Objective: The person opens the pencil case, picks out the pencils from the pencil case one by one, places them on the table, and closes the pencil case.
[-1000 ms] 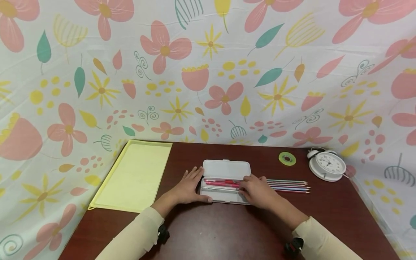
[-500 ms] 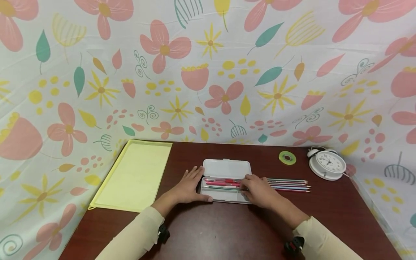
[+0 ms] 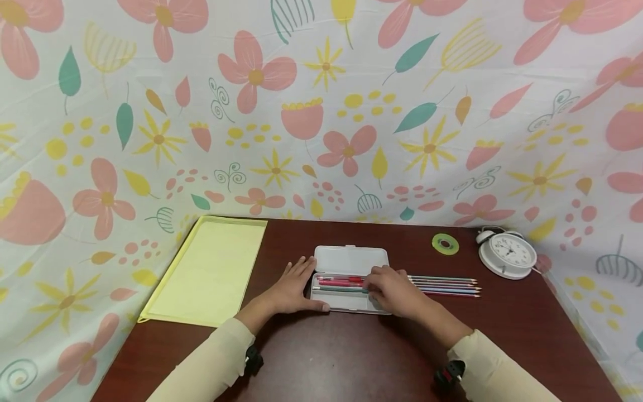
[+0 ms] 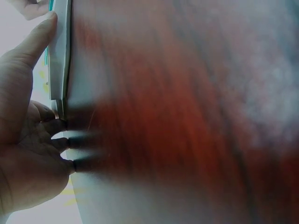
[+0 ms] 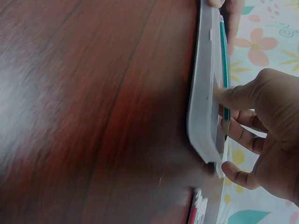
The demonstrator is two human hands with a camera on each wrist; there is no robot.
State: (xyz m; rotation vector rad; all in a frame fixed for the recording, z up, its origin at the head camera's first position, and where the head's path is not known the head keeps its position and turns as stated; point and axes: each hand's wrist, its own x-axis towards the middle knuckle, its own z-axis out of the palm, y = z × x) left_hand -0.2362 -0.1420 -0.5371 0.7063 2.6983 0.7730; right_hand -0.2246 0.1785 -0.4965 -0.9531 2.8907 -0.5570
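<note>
A white pencil case [image 3: 346, 302] lies with its lid [image 3: 350, 259] folded back on the table. Red and pink pens [image 3: 336, 282] sit inside its rear part. Over the case, my right hand [image 3: 394, 290] pinches a green pencil [image 5: 225, 60] between thumb and fingers near its sharpened end. The pencil lies lengthwise along the case, its tip to the right. My left hand [image 3: 289, 291] rests against the case's left end, its fingers extended along the side and the thumb [image 4: 39, 39] on the front wall. Right of the case, several coloured pencils [image 3: 447, 286] lie in a row.
A yellow-edged folder [image 3: 206, 271] lies on the left of the dark table [image 3: 321, 357]. At the back right are a green tape roll [image 3: 445, 244] and a white alarm clock [image 3: 508, 254]. A flowered cloth [image 3: 346, 111] hangs behind.
My right hand has shifted slightly left and up over the case, still holding the green pencil. The pencil lies closer to the pens. My left hand stays in place.
</note>
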